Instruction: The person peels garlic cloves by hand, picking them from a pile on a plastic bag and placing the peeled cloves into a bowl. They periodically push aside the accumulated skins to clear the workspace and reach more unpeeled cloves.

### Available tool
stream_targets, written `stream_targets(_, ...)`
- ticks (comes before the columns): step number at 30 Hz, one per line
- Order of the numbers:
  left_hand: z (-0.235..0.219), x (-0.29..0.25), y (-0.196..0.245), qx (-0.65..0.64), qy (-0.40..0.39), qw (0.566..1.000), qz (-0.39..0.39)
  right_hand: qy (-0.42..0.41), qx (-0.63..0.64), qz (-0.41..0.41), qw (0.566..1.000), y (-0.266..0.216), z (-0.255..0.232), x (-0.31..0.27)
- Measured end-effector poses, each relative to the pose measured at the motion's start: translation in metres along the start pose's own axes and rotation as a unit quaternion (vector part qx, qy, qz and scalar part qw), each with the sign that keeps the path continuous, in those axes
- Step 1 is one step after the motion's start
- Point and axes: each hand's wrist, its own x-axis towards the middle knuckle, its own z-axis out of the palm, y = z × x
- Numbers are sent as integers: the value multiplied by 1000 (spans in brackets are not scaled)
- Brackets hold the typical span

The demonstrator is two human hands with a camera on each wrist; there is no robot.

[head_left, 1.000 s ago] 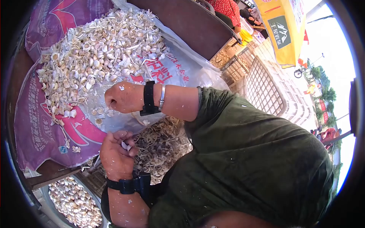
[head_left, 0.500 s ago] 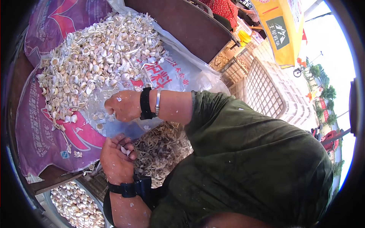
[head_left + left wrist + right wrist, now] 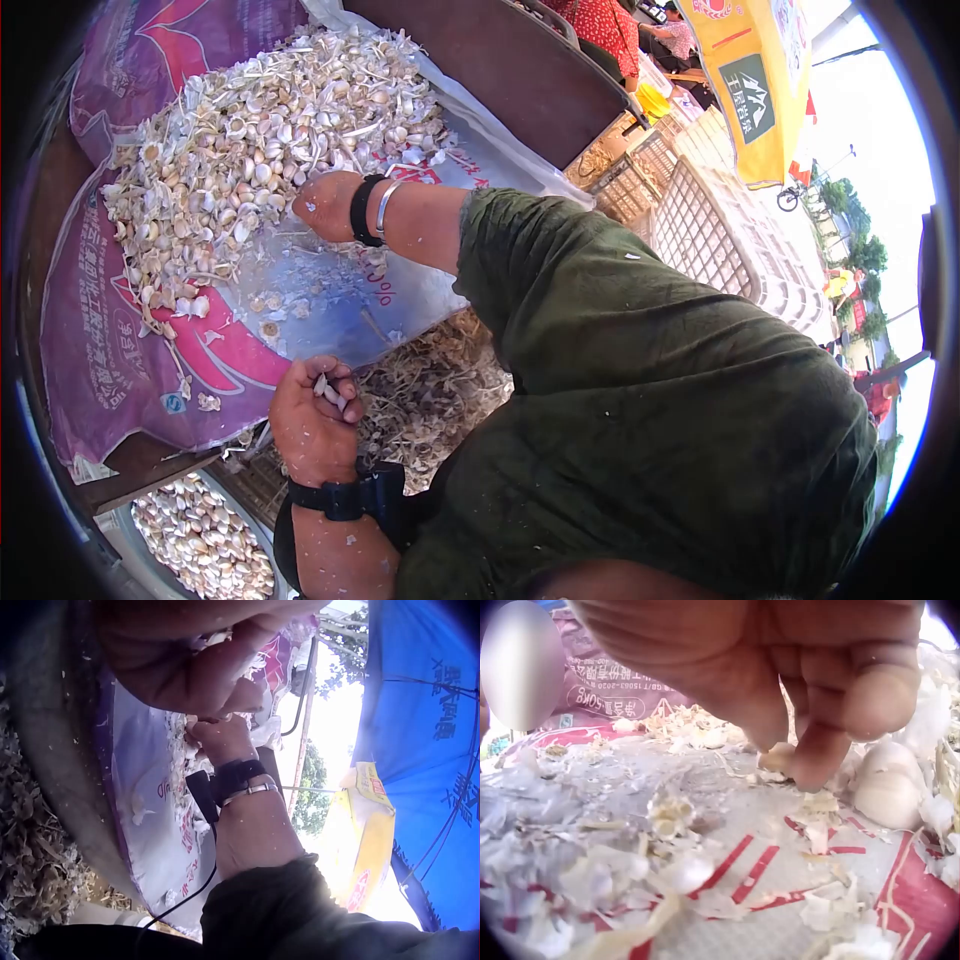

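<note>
With left hand [image 3: 315, 415] curled, grips a few cloves [image 3: 331, 394] near the edge of the white sheet [image 3: 425, 288], beside dry husks [image 3: 435, 390]. With right hand [image 3: 335, 207], reaches low at the border of the garlic heap [image 3: 245, 165], close to a plump clove [image 3: 889, 787]; cannot tell whether pinching anything. Farther out, shows purple sacking [image 3: 85, 345], more cloves [image 3: 203, 540] at lower left, pale crates [image 3: 705, 235].

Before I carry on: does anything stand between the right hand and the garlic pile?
Nothing visible does. The right hand is at the edge of the garlic pile, with loose skins scattered on the sack below.
</note>
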Motion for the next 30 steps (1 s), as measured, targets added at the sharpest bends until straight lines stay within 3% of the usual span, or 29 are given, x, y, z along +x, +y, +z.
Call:
stream_targets(2, 1, 0, 1, -3, 4, 1000, 0, 3, -27, -6, 1000, 1, 0, 0)
stream_targets(4, 2, 0, 2, 4, 1, 1000, 7, -52, 59, 80, 994, -8, -20, -11)
stream_targets(5, 2, 0, 2, 3, 0, 1000, 8, -52, 58, 80, 994, -4, -11, -10)
stream_targets(7, 3, 2, 2, 27, 25, 999, 11, 32, 209, -10, 977, -3, -3, -15)
stream_targets(8, 4, 1, 0, 26, 25, 999, 12, -45, 413, 86, 905, -2, 2, -21)
stream_targets(9, 6, 1, 0, 22, 34, 999, 22, -46, 414, 85, 905, -13, -4, -33)
stream_targets(11, 15, -2, 1, 17, 43, 998, 35, -94, 622, 78, 774, -35, -14, -56)
stream_targets(12, 24, -7, 3, 9, 68, 997, 34, -94, 622, 77, 774, -49, -21, -67)
stream_targets(13, 30, -10, 2, 1, 90, 995, 31, -115, 618, 25, 778, -63, -29, -80)
stream_targets(14, 31, -10, 0, 2, 85, 996, 29, -135, 610, -24, 780, -71, -33, -90)
stream_targets(15, 29, -10, -1, -14, 71, 997, 37, -131, 608, -20, 783, -72, -30, -96)
stream_targets(17, 19, -7, -2, -30, 54, 997, 46, -66, 560, -94, 820, -72, -20, -100)
stream_targets(19, 8, -3, -4, -24, 44, 998, 42, -58, 539, -53, 838, -52, -26, -94)
stream_targets(20, 6, -5, -4, -25, 43, 998, 42, 44, 396, -50, 916, -32, -18, -85)
stream_targets(21, 7, -8, -4, -28, 18, 998, 43, 145, 239, -46, 959, -14, -11, -77)
stream_targets(23, 8, -10, -3, -32, -7, 998, 45, 123, 124, 41, 984, 13, -6, -61)
stream_targets(24, 8, -10, -2, -37, -16, 998, 39, 123, 124, 40, 984, 20, -9, -54)
stream_targets(26, 7, -9, 0, -42, -22, 998, 32, 22, 2, 58, 998, 29, -9, -43)
stream_targets(30, 5, -2, 3, -36, -29, 999, 23, -72, -65, 41, 994, 27, -10, -28)
